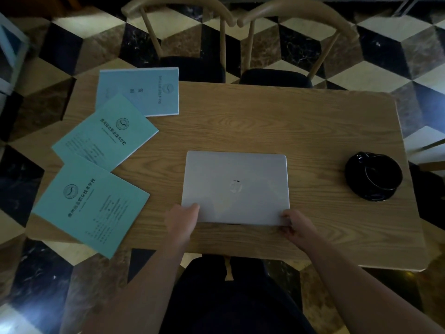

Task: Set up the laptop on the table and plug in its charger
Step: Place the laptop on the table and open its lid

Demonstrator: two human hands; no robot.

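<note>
**Both Hands on a Closed Laptop at the Wooden Bench**

I hold the silver laptop point(235, 188) by its near edge — lid shut, logo facing up — as it lies flat on the wooden bench point(277, 121) directly in front of me. My left hand point(184, 219) grips the near-left corner, thumb laid on top of the lid; my right hand point(297, 225) clasps the near-right corner, fingers curled around the edge. The charger point(373, 177), a black coil of cable wound into a loose ring, sits well apart at the right side of the bench, near its edge. Three blue-green booklets point(106, 131) fan out along the left side — the nearest one overhanging the bench's near-left corner. Across the bench, two wooden chairs point(284, 18) with dark seats stand side by side on a floor point(397, 56) of black, cream and brown cube-pattern tiles.
</note>
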